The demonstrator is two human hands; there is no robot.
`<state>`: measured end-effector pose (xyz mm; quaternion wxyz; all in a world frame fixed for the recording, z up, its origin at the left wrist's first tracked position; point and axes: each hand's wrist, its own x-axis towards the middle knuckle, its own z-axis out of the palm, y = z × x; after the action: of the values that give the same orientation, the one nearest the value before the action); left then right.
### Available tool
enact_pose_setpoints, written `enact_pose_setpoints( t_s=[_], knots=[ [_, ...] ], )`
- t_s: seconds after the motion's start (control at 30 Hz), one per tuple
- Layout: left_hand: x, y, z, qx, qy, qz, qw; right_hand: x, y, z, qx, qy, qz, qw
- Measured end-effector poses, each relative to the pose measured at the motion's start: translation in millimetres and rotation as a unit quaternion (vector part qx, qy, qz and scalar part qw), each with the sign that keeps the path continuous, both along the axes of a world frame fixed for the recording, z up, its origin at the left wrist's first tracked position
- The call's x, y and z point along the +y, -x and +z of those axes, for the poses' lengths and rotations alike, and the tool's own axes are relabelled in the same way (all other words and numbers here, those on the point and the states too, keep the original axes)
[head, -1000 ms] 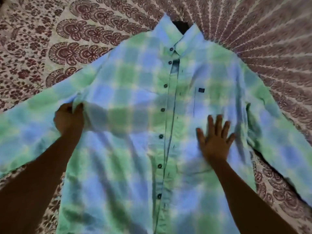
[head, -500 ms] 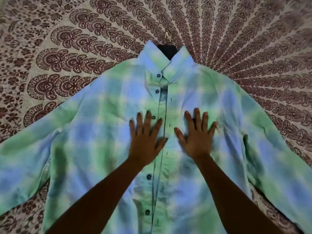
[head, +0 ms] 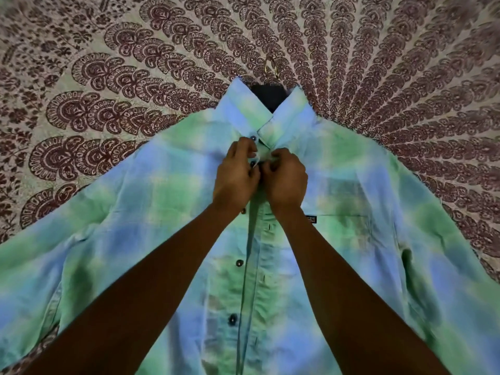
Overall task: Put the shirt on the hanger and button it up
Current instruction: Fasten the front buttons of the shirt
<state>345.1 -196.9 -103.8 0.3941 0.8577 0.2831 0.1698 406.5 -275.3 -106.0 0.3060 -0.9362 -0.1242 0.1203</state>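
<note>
A green and blue checked shirt [head: 151,212] lies front up on a patterned bedspread, sleeves spread to both sides. A dark hanger [head: 267,94] sits inside its collar, and the metal hook [head: 270,69] pokes out above. My left hand [head: 235,177] pinches the button edge at the second dark button [head: 253,164] below the collar. My right hand [head: 286,180] pinches the buttonhole edge right beside it, fingertips touching. Lower buttons [head: 239,263] lie uncovered next to the open placket.
The maroon and cream patterned bedspread [head: 108,90] covers the whole surface around the shirt. A chest pocket with a small dark label [head: 310,219] sits just right of my right wrist.
Both hands have left the chest, where they lay flat, and moved up to the collar area. They now pinch the two placket edges together at the second button.
</note>
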Motion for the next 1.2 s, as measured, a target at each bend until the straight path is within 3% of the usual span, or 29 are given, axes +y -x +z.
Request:
enact_pose_setpoints(
  t_s=[0.1,0.2,0.33,0.4,0.5,0.63,0.7,0.8,0.9,1.03,1.2],
  knots=[
    [-0.4,3.4,-11.1,-0.042,0.07,0.027,0.996,-0.5,-1.6,0.7,-0.004,-0.063,-0.037,0.997],
    [-1.6,8.1,-18.9,-0.047,0.077,0.009,0.996,-1.3,-1.2,-1.0,0.001,-0.171,-0.056,0.984],
    [-0.7,7.0,-13.5,-0.08,0.167,-0.009,0.983,-7.2,-7.5,-1.5,0.042,-0.081,0.086,0.992],
    [1.9,10.2,-14.5,-0.085,0.192,-0.007,0.978,-9.9,-11.1,2.4,0.061,-0.074,0.1,0.99],
    [-6.7,28.9,-7.7,-0.071,0.121,-0.019,0.99,-18.5,-4.7,11.7,0.044,-0.088,0.108,0.989],
    [-34.4,87.2,-3.4,-0.018,-0.004,-0.035,0.999,-46.0,35.7,14.9,-0.043,-0.155,0.053,0.986],
    [-52.1,128.1,-15.7,0.073,-0.132,-0.083,0.985,-64.9,70.0,0.4,-0.108,-0.101,0.07,0.987],
    [-68.6,173.0,-35.7,0.2,-0.259,-0.191,0.925,-87.2,112.5,-27.4,-0.106,0.039,0.187,0.976],
    [-67.5,178.5,-30.0,0.195,-0.267,-0.212,0.919,-94.5,128.3,-19.1,-0.064,0.051,0.201,0.976],
    [-85.1,197.1,-6.0,0.166,-0.262,-0.184,0.933,-113.2,162.3,8.1,-0.093,-0.014,0.101,0.99],
    [-143.3,278.8,-17.8,0.228,-0.25,-0.237,0.911,-162.9,275.7,-11.2,-0.1,0.083,0.114,0.985]
  ],
)
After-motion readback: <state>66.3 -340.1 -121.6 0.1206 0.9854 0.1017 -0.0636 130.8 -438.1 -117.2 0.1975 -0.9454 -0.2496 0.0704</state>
